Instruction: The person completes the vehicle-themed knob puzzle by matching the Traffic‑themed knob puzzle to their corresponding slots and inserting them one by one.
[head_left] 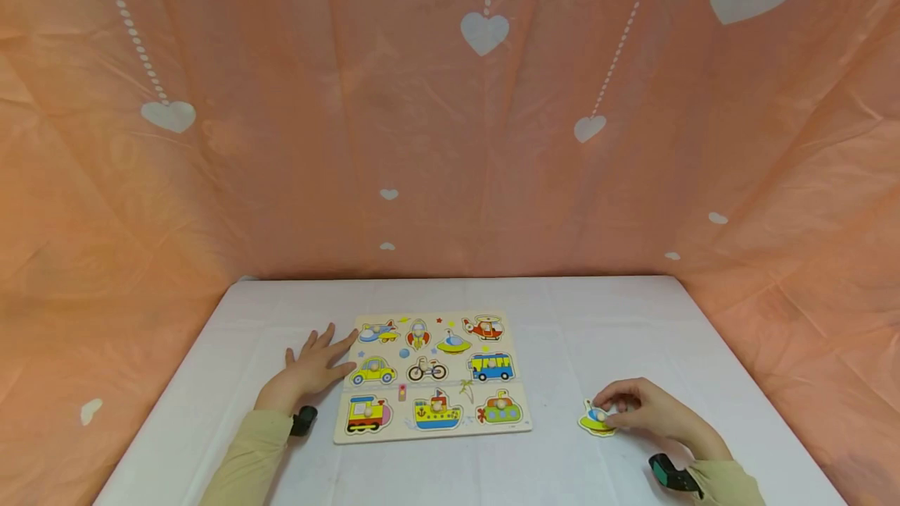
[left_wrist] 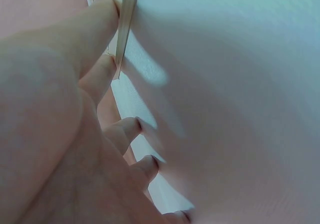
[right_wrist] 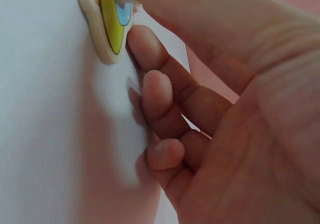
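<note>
A wooden puzzle board (head_left: pixel 519 412) with vehicle pictures lies flat on the table. Its left edge is touched by the spread fingers of my left hand (head_left: pixel 311 372); in the left wrist view, thumb and index finger (left_wrist: pixel 102 77) meet the board's edge (left_wrist: pixel 126 27), while the other fingertips rest on the white surface. Off to the right of the board, my right hand (head_left: pixel 643 410) pinches the knob of a yellow-and-blue flying saucer puzzle piece (head_left: pixel 596 426). In the right wrist view the thumb is on the knob of the saucer piece (right_wrist: pixel 114 34); the remaining fingers curl beside it.
Knobbed pieces such as a train (head_left: pixel 367 415), a bus (head_left: pixel 492 366) and a helicopter (head_left: pixel 485 327) sit in the board. The saucer picture (head_left: pixel 453 343) on the board shows no knob. A white cloth (head_left: pixel 562 318) covers the table, and a pink heart-patterned curtain (head_left: pixel 436 139) hangs behind.
</note>
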The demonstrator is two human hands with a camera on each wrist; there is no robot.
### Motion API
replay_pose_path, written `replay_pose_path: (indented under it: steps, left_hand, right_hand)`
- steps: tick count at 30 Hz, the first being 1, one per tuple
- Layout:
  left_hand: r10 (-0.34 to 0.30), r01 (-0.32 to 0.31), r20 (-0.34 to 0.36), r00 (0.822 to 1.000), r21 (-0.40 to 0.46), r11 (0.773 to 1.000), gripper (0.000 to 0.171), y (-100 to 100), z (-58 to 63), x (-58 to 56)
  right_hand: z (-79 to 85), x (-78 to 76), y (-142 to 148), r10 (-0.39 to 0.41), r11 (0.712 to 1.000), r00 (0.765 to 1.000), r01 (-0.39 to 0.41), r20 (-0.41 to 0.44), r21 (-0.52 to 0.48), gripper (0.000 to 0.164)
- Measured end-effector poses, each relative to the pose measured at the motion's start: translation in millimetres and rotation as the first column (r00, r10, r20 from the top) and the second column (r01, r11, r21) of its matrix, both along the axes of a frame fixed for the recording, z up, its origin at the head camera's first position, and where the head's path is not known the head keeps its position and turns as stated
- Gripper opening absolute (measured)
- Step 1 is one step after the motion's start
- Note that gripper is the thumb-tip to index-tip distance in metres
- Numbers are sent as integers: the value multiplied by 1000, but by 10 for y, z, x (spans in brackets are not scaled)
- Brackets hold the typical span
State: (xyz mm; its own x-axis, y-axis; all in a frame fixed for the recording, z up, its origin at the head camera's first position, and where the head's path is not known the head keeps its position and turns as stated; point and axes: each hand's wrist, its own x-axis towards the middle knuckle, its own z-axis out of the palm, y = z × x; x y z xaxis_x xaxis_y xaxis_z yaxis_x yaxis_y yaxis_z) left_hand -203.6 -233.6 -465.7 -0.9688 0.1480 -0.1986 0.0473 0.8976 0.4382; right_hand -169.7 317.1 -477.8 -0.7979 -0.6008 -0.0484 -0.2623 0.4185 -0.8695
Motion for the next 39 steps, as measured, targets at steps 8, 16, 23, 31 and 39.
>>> replay_pose_path:
  steps: [8,16,23,31,39]
  left_hand:
    - [-4,4,-5,1000,-10,1000,67,-14,-38,-13]
    - [-9,9,-8,1000,-8,1000,68,-23,-46,-24]
    - [-9,9,-9,1000,-2,1000,68,-23,-43,-15]
    - [-2,2,-8,1000,8,1000,67,-24,-29,-7]
    - [2,-2,-12,1000,-2,1000,68,-17,-46,-15]
  right_hand:
    - [6,6,-29,-14,1000,1000,14,-4,18,21]
    - [52,22,-65,-13,999,1000,13,-8,41,21]
    - [46,13,-68,-18,998,1000,19,-13,52,20]
    - [23,-53,-89,-50,992,997,55,-52,113,18]
    - [9,-133,-113,-67,990,997,73,-49,124,17]
